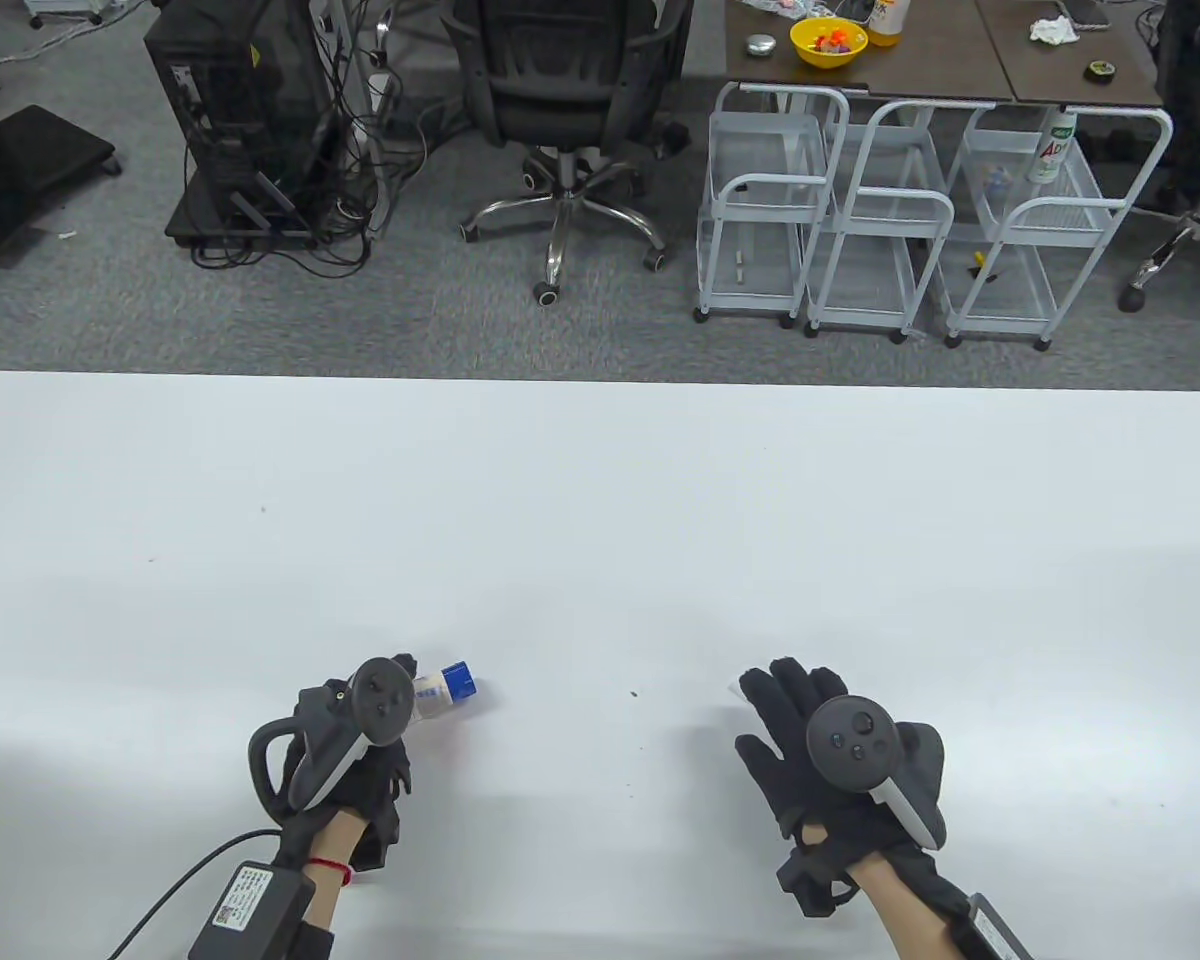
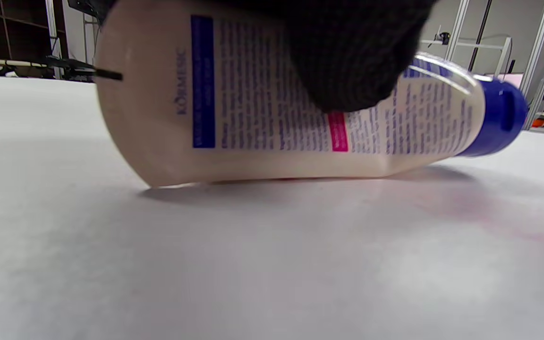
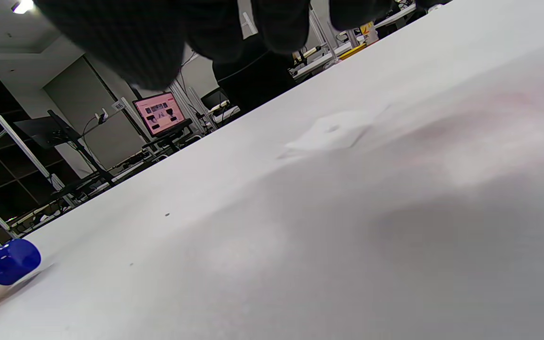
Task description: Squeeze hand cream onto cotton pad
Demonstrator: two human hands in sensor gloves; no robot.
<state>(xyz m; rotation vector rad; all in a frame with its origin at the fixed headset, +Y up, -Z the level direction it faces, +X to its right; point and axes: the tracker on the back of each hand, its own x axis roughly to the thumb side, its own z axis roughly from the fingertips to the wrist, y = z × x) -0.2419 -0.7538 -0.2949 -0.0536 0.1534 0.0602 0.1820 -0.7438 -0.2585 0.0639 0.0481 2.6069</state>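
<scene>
The hand cream tube (image 1: 447,688) is white with blue print and a blue cap. It lies on its side on the white table (image 1: 600,520), cap pointing right. My left hand (image 1: 400,705) is closed over the tube's body, and in the left wrist view a gloved finger (image 2: 352,56) presses on the top of the tube (image 2: 262,118). My right hand (image 1: 785,705) is open with fingers spread, low over the table and holding nothing. A white cotton pad (image 3: 331,132) lies flat on the table just beyond the right fingers (image 3: 272,28). The tube's cap (image 3: 11,261) shows at far left there.
Beyond the table's far edge are an office chair (image 1: 560,110), a computer tower (image 1: 240,120) with cables, and several white wire carts (image 1: 860,230). A cable runs from my left wrist off the bottom edge.
</scene>
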